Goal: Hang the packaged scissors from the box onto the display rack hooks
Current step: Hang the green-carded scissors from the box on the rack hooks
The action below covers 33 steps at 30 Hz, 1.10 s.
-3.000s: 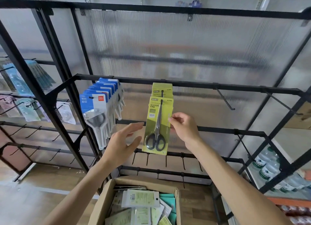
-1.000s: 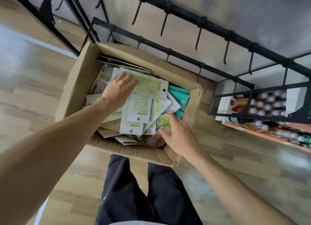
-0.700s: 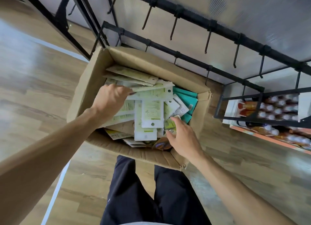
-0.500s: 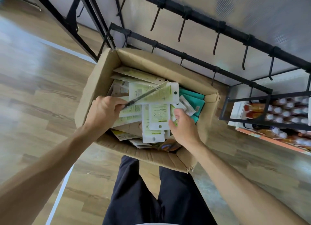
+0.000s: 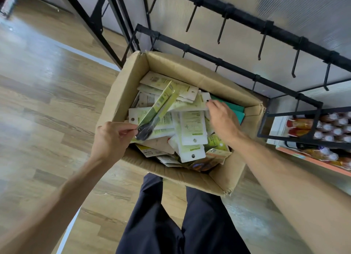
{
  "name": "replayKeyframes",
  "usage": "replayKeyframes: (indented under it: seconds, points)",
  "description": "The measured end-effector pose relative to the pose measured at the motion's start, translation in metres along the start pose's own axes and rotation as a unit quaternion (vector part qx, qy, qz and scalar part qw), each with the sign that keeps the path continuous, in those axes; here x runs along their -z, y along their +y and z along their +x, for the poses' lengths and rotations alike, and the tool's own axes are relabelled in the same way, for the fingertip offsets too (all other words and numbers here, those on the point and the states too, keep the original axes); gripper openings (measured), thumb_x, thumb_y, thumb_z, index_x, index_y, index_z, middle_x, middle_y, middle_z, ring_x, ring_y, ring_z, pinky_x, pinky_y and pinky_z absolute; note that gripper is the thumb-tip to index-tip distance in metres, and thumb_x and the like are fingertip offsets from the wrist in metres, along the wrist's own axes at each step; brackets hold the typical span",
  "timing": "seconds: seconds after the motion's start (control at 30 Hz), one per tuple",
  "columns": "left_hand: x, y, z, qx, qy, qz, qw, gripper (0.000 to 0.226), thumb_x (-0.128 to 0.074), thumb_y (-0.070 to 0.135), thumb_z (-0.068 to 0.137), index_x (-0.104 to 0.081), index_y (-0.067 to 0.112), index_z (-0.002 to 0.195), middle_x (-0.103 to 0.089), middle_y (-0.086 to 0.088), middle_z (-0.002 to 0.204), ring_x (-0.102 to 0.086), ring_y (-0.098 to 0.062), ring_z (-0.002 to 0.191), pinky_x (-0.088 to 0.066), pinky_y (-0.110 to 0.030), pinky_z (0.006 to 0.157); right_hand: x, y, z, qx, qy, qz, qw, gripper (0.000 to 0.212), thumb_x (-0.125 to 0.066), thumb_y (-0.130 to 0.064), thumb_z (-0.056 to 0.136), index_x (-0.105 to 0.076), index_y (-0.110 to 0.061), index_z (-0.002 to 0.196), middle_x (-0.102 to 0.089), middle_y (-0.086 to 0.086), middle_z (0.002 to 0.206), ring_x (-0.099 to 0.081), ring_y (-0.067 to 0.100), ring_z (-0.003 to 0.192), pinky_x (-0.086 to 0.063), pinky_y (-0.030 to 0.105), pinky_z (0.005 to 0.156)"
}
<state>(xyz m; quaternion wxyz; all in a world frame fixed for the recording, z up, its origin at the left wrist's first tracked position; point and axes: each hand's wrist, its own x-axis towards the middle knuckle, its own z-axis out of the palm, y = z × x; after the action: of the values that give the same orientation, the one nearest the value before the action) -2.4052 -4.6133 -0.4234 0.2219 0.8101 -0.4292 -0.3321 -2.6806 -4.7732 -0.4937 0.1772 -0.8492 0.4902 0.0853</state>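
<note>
A person's left hand is pinching a light, stiff yellow scissors pack by its handle end, tilted above the cardboard box, while the right hand is reaching with loosely spread fingers among flat cards, best gripped at edges.

Both forearms are bare with no sleeves in view, and the legs wear dark navy trousers.
</note>
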Motion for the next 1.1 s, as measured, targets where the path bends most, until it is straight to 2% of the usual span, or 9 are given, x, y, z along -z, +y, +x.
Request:
replayKeyframes:
  seconds: [0.17,0.23,0.33,0.43,0.57,0.67,0.87,1.03,1.1]
  points:
    - [0.003,-0.003,-0.001,0.086,-0.001,-0.102,0.991,0.02,-0.074,0.007,0.085,-0.078,0.017,0.102,-0.076,-0.003,0.093,-0.074,-0.013,0.078,-0.062,-0.041,0.076,0.025,0.0,-0.026,0.076,0.087,-0.055,0.992,0.02,-0.059,-0.004,0.094,-0.059,-0.009,0.113,-0.062,0.006,0.117,-0.057,0.025,0.097,-0.047,0.034,0.071]
    - [0.003,-0.001,-0.002,0.102,0.001,-0.124,0.987,0.02,-0.073,0.006,0.086,-0.078,0.016,0.103,-0.076,-0.003,0.092,-0.074,-0.014,0.079,-0.062,-0.042,0.076,0.035,-0.001,-0.038,0.086,0.108,0.001,0.99,0.016,-0.051,-0.011,0.099,-0.06,-0.007,0.112,-0.064,0.007,0.111,-0.059,0.026,0.096,-0.049,0.037,0.076]
    - [0.0,0.003,-0.003,0.121,0.002,-0.165,0.979,0.02,-0.072,0.003,0.087,-0.076,0.009,0.106,-0.075,-0.003,0.089,-0.072,-0.004,0.074,-0.062,-0.03,0.068,0.045,-0.003,-0.054,-0.024,0.103,0.19,0.976,0.025,-0.036,-0.028,0.107,-0.053,-0.01,0.106,-0.059,0.001,0.084,-0.055,0.023,0.072,-0.037,0.037,0.061]
    - [-0.006,0.004,-0.006,0.13,0.004,-0.186,0.974,0.022,-0.072,0.001,0.086,-0.076,0.011,0.105,-0.074,-0.004,0.09,-0.071,-0.001,0.073,-0.058,-0.018,0.062,0.043,0.0,-0.058,-0.105,0.133,0.272,0.947,0.024,-0.035,-0.029,0.108,-0.051,-0.012,0.104,-0.049,-0.006,0.07,-0.046,0.01,0.058,-0.032,0.038,0.055]
    - [-0.012,-0.002,-0.012,0.157,0.012,-0.193,0.968,0.02,-0.073,0.004,0.087,-0.076,0.013,0.105,-0.074,-0.008,0.089,-0.072,-0.017,0.077,-0.058,-0.018,0.061,0.032,0.009,-0.049,-0.18,0.119,0.337,0.916,0.021,-0.036,-0.036,0.108,-0.052,-0.024,0.103,-0.059,0.001,0.075,-0.055,0.005,0.057,-0.045,0.04,0.054]
    - [-0.013,-0.007,-0.015,0.173,0.015,-0.193,0.966,0.018,-0.074,0.007,0.086,-0.077,0.02,0.099,-0.075,-0.005,0.087,-0.074,-0.019,0.075,-0.061,-0.024,0.063,0.03,0.016,-0.043,-0.215,0.043,0.418,0.882,0.019,-0.035,-0.042,0.107,-0.049,-0.037,0.095,-0.068,0.01,0.083,-0.071,0.027,0.062,-0.058,0.053,0.055]
    - [-0.011,-0.01,-0.021,0.183,0.018,-0.172,0.968,0.017,-0.075,0.011,0.086,-0.077,0.026,0.094,-0.076,0.001,0.085,-0.074,-0.016,0.067,-0.062,-0.034,0.066,0.045,0.028,-0.038,-0.235,-0.049,0.495,0.835,0.023,-0.031,-0.032,0.11,-0.045,-0.014,0.11,-0.068,0.027,0.082,-0.071,0.036,0.059,-0.06,0.05,0.053]
    - [-0.015,-0.006,-0.019,0.187,0.003,-0.191,0.964,0.016,-0.073,0.008,0.087,-0.077,0.02,0.096,-0.075,0.0,0.086,-0.073,-0.01,0.068,-0.062,-0.03,0.067,0.051,0.042,-0.043,-0.19,-0.09,0.407,0.889,0.021,-0.037,-0.033,0.108,-0.055,-0.022,0.106,-0.062,0.023,0.081,-0.067,0.024,0.051,-0.053,0.031,0.038]
    - [-0.019,-0.003,-0.017,0.191,-0.009,-0.209,0.959,0.015,-0.072,0.005,0.088,-0.077,0.013,0.099,-0.074,-0.001,0.085,-0.072,-0.012,0.073,-0.062,-0.028,0.066,0.048,0.046,-0.044,-0.17,-0.072,0.319,0.93,0.022,-0.04,-0.035,0.107,-0.056,-0.023,0.114,-0.061,0.015,0.085,-0.067,0.022,0.06,-0.053,0.032,0.046]
